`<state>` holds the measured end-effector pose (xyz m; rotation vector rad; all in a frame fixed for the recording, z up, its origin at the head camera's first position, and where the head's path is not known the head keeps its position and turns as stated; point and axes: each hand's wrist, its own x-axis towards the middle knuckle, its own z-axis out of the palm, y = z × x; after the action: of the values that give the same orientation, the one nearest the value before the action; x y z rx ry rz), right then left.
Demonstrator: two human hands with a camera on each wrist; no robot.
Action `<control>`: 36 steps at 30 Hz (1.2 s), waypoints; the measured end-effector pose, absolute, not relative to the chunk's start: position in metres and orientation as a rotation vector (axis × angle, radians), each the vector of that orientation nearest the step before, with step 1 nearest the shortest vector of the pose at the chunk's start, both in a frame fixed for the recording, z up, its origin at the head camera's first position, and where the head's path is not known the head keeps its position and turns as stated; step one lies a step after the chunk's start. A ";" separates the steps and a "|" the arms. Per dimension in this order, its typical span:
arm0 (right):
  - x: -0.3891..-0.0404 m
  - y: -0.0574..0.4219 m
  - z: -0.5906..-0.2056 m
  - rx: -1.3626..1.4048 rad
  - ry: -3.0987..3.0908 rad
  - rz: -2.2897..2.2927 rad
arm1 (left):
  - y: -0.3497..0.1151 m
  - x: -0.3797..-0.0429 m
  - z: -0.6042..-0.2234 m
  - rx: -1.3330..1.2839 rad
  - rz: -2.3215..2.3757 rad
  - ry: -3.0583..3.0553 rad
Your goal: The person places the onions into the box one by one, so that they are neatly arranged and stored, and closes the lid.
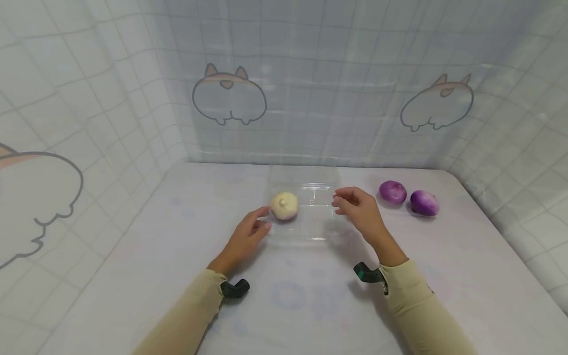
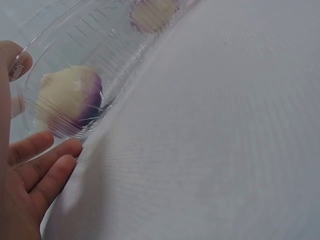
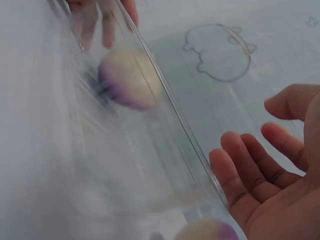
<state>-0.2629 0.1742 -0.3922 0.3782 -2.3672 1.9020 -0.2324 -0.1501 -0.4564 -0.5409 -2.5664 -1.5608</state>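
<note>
A clear plastic container (image 1: 317, 224) stands at the middle of the table, with a pale onion (image 1: 284, 206) in its left part. In the left wrist view this onion (image 2: 70, 97) shows purple on its lower side. My left hand (image 1: 246, 234) is at the container's left edge, thumb and fingers apart. Its thumb (image 2: 20, 60) meets the rim, and the other fingers extend loosely beside the wall. At the right edge my right hand (image 1: 360, 209) hovers, fingers loosely bent and holding nothing. In the right wrist view its fingers (image 3: 245, 170) lie close to the rim; contact is unclear.
Two purple onions, one (image 1: 392, 192) nearer the container and one (image 1: 424, 203) farther right, lie on the white table (image 1: 288, 305). Tiled-pattern sheets (image 1: 310, 98) with cartoon animals surround its back and sides. A dark wrist device (image 1: 235, 289) is on each forearm.
</note>
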 end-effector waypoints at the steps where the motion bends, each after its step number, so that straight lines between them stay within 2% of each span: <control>1: -0.263 0.179 -0.393 0.384 -2.365 1.899 | -0.150 -0.232 -0.457 -0.542 -1.562 -2.567; 23: -0.271 0.248 -0.400 0.217 -2.298 1.845 | -0.153 -0.234 -0.454 -0.508 -1.572 -2.612; 36: -0.274 0.262 -0.413 0.154 -2.360 1.777 | -0.155 -0.234 -0.452 -0.456 -1.578 -2.658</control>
<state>-0.2744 0.2617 -0.4128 0.1537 -2.3599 1.7771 -0.2343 -0.1553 -0.4521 -0.4556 -2.6583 -1.5781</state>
